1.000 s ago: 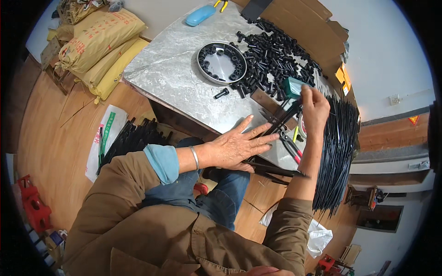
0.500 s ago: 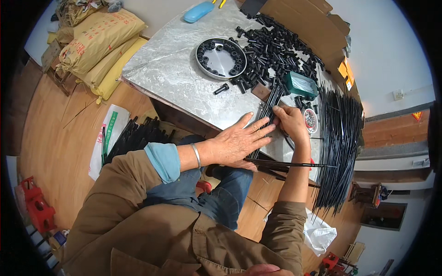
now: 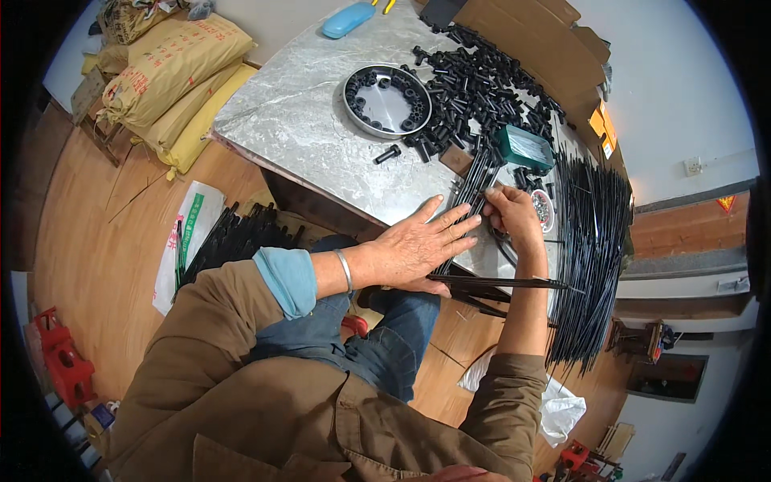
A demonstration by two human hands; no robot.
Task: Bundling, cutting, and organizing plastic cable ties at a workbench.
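My left hand point(image 3: 414, 247) lies palm down with fingers stretched across a bundle of thin black rods point(image 3: 475, 183) slanting over the table edge. A few more black rods point(image 3: 514, 281) stick out sideways from between its thumb and palm, crossing by my right forearm. At the bundle's right side, my right hand point(image 3: 516, 215) is closed in a pinch; what its fingertips hold is too small to make out. The bundle's upper end reaches a small brown block point(image 3: 456, 160) and loose black plastic sleeves point(image 3: 482, 84). A white dish of small metal parts point(image 3: 543, 210) sits beside my right hand.
On the grey table point(image 3: 289, 120) stand a round metal tray point(image 3: 350, 108) holding black rings and a green box point(image 3: 526, 149). Long black rods point(image 3: 590, 257) hang over the right edge. Cardboard point(image 3: 534, 48) borders the back. Filled sacks point(image 3: 181, 72) are stacked at left.
My right hand has moved slightly right and down, its fingertips drawing back from the bundle. My left hand stays in nearly the same place, and the sideways rods have shifted a little.
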